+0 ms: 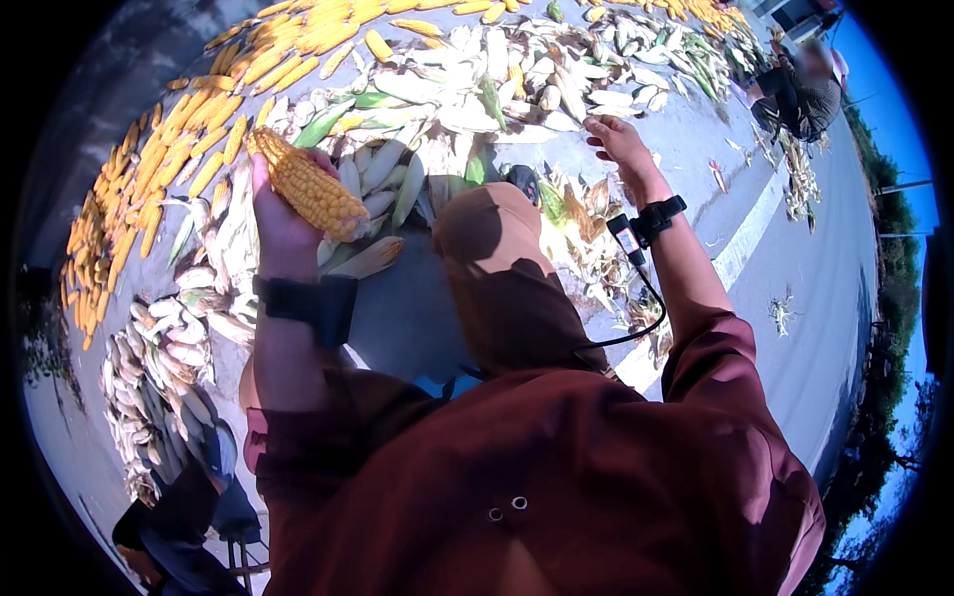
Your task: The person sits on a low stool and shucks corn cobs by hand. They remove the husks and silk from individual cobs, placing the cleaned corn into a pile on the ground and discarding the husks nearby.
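Note:
My left hand (279,197) grips a bare yellow corn cob (313,186), its kernels showing and its blunt end tilted down toward me. Out to the right, my right hand (624,149) is stretched over the ground with its fingers bent. Its thumb and fingertips meet the lower tip of a pale corn husk (568,89); whether they pinch it cannot be made out. Between and beyond my hands spreads a heap of ears in dry white husks (462,104), some with green leaves. A partly husked ear (369,257) lies below the held cob.
Bare yellow cobs (175,149) cover the ground in a band at left and far side. More husked ears (160,350) lie at lower left. Loose husks (589,216) lie beside my right knee. One person (805,97) sits at upper right; another person's legs (186,521) show at lower left.

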A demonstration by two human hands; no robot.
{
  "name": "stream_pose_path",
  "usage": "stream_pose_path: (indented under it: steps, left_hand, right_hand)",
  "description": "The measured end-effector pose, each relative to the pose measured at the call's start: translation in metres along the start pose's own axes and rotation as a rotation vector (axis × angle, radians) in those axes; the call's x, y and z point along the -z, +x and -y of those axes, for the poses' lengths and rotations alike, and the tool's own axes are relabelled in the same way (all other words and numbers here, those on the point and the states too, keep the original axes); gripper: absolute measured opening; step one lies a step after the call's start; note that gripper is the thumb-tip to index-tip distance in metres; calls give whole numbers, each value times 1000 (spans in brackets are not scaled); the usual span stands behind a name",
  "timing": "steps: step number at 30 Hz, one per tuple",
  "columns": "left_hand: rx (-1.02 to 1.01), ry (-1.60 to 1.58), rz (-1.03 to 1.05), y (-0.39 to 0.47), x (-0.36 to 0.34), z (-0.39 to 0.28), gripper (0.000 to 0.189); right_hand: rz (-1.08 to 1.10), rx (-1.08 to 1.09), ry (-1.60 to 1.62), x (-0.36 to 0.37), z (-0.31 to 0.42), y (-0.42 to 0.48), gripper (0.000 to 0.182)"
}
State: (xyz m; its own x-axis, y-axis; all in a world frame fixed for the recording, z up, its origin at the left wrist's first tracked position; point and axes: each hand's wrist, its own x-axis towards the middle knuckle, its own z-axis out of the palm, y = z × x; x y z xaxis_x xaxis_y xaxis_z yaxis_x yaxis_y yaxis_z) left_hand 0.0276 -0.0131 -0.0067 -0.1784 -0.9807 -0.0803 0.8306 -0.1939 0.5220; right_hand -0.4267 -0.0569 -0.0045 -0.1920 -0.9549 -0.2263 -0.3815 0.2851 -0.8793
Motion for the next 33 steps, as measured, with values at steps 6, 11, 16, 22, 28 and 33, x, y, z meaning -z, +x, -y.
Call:
stream_pose_path:
  steps: [6,11,16,22,28,33]
  left_hand:
    - [0,-169,-83,-5,-33,7,42]
    - [-21,-67,-31,-19,-50,2,49]
    - [-8,-21,-70,-36,-49,-9,50]
    - [34,-84,4,-38,-51,4,54]
    - [17,4,93,-31,-55,17,59]
    - [40,-39,188,-22,-50,31,56]
  right_hand:
    - [316,368,203,-93,139,-31,21]
    - [521,497,392,-159,216,-71,17]
    - [672,429,511,-200,213,-78,17]
    - [659,160,603,-209,150,-57,25]
    - [680,200,676,-201,180,-57,27]
    - [748,214,655,-204,175,-53,33]
